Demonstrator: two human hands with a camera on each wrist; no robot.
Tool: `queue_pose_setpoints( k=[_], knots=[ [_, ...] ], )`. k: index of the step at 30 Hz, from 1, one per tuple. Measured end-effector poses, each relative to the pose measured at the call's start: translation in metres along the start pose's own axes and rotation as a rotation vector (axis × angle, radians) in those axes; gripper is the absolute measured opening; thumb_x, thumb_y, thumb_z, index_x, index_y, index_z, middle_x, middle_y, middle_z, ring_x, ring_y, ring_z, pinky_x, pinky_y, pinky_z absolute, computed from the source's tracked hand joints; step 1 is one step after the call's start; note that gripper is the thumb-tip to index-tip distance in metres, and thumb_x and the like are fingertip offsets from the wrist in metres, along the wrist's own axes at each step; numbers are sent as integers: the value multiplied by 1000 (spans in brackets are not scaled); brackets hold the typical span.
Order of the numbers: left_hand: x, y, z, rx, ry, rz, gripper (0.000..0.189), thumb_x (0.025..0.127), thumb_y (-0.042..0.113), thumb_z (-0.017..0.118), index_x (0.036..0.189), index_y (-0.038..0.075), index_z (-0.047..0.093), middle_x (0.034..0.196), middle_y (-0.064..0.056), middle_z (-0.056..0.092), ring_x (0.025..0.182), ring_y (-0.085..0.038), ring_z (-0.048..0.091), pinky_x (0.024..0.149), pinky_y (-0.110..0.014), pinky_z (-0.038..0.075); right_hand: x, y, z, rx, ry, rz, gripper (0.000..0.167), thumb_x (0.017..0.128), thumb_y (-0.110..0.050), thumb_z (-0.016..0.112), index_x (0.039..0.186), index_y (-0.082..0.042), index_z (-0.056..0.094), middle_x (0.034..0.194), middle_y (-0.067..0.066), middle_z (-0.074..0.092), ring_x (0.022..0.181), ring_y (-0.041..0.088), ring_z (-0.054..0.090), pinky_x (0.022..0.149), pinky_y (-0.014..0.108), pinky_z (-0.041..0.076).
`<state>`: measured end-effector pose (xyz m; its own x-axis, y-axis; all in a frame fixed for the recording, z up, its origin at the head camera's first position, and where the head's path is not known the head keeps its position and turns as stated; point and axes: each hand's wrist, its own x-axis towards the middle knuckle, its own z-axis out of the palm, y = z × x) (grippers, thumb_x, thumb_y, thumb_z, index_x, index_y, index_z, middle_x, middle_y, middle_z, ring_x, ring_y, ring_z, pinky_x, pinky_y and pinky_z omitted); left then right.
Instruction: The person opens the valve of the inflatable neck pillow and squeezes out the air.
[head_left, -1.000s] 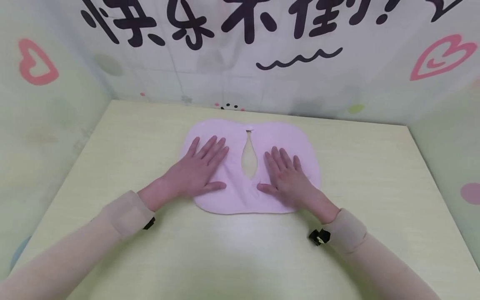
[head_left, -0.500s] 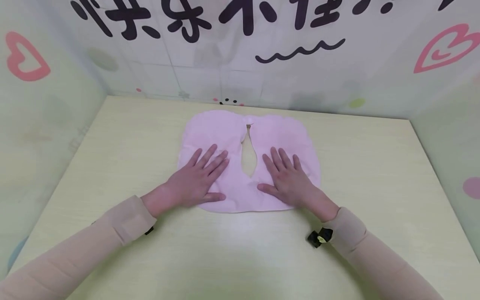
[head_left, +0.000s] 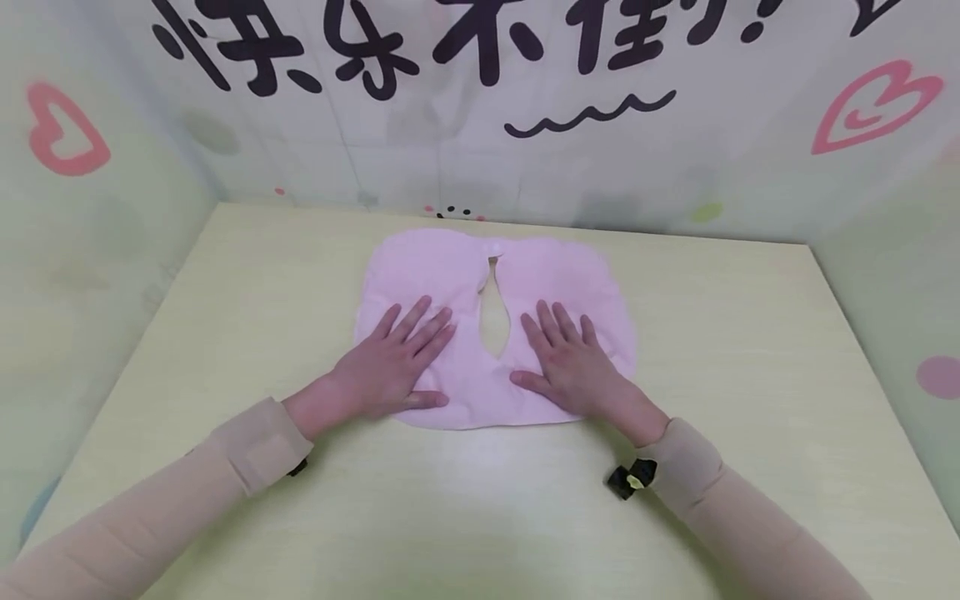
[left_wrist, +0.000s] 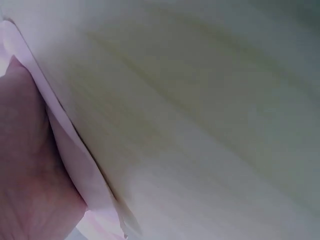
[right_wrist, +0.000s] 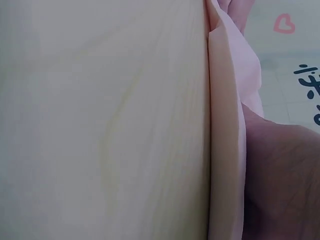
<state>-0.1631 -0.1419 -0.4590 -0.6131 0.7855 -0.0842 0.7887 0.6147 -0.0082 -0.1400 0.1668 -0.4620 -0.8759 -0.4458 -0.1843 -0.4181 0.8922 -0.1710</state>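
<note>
A pink cloth bib with rounded corners lies spread on the table in the head view. A teardrop-shaped slit runs down its middle, joined at the far end, with bare tabletop showing through. My left hand rests flat on its left half, fingers straight and spread. On the right half my right hand lies palm down, its fingers also straight. In the left wrist view, the bib's near edge passes beside my hand. The right wrist view shows the bib's edge beside my right hand.
The pale wooden table surrounds the bib. Behind it stands a printed wall panel with large dark characters, and side panels with pink hearts close off left and right. A small dark camera sits at my right wrist.
My left hand has slid a little toward me over the bib, while my right hand stays nearly in place. A small crease has formed along the slit's left edge. The head view has shifted slightly.
</note>
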Motion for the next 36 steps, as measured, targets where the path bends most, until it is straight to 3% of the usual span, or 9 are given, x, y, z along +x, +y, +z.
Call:
queue_pose_setpoints(
  k=[4, 9, 13, 17, 20, 25, 29, 33, 36],
  knots=[
    [-2, -6, 2, -91, 10, -15, 98, 99, 69, 46, 163, 2, 17, 171, -19, -1, 155, -39, -12, 122, -61, 1, -2, 1, -3, 39, 31, -9, 95, 103, -62, 45, 163, 1, 7, 169, 22, 0, 156, 40, -3, 119, 67, 4],
    [-7, -22, -13, -191, 68, -90, 93, 103, 63, 44, 164, 2, 9, 170, -20, -9, 155, -39, -11, 122, -59, 3, -8, 23, -24, 216, 151, 19, 91, 105, -48, 53, 162, 5, 5, 169, 25, 1, 155, 43, 0, 121, 62, 2],
    [-13, -39, -31, -316, 88, -234, 90, 106, 54, 47, 163, -2, 6, 169, -26, -3, 155, -44, 2, 120, -61, 17, -15, 55, -40, 440, 225, 113, 82, 108, -38, 49, 162, 4, 5, 168, 26, 2, 154, 44, 2, 123, 57, 5],
    [-16, -54, -43, -568, 98, -411, 87, 106, 41, 55, 162, -6, 7, 164, -32, 13, 147, -50, 28, 114, -63, 31, -22, 80, -47, 700, 256, 266, 78, 110, -43, 43, 164, -1, 5, 168, 26, 11, 153, 44, 13, 122, 57, 16],
    [-16, -61, -45, -724, 104, -509, 87, 104, 33, 59, 159, -11, 8, 160, -35, 22, 139, -52, 40, 111, -62, 36, -27, 87, -47, 855, 269, 375, 79, 109, -45, 45, 164, -4, 7, 166, 26, 18, 152, 43, 22, 119, 59, 25],
    [-16, -64, -41, -821, 89, -632, 81, 103, 29, 56, 157, -15, 13, 154, -37, 35, 130, -51, 51, 104, -59, 46, -29, 86, -45, 1098, 281, 464, 77, 108, -35, 47, 163, 1, 7, 167, 24, 16, 148, 43, 31, 119, 53, 27],
    [-13, -65, -42, -870, 69, -729, 74, 103, 29, 51, 155, -14, 22, 146, -35, 46, 129, -48, 52, 105, -57, 45, -30, 87, -46, 1293, 259, 497, 73, 110, -28, 44, 161, 6, 6, 165, 27, 19, 145, 41, 35, 117, 46, 34],
    [-9, -68, -41, -888, 58, -795, 67, 102, 26, 49, 151, -17, 32, 141, -35, 51, 128, -46, 53, 105, -54, 45, -29, 91, -45, 1297, 198, 542, 68, 110, -26, 43, 159, 10, 13, 156, 29, 32, 130, 30, 47, 106, 33, 46],
    [-6, -70, -35, -889, 87, -825, 56, 103, 22, 48, 144, -17, 45, 131, -33, 60, 113, -40, 63, 94, -47, 53, -27, 93, -42, 1216, 191, 570, 58, 109, -23, 49, 151, 14, 35, 132, 21, 56, 103, 14, 59, 87, 23, 53]
  ],
)
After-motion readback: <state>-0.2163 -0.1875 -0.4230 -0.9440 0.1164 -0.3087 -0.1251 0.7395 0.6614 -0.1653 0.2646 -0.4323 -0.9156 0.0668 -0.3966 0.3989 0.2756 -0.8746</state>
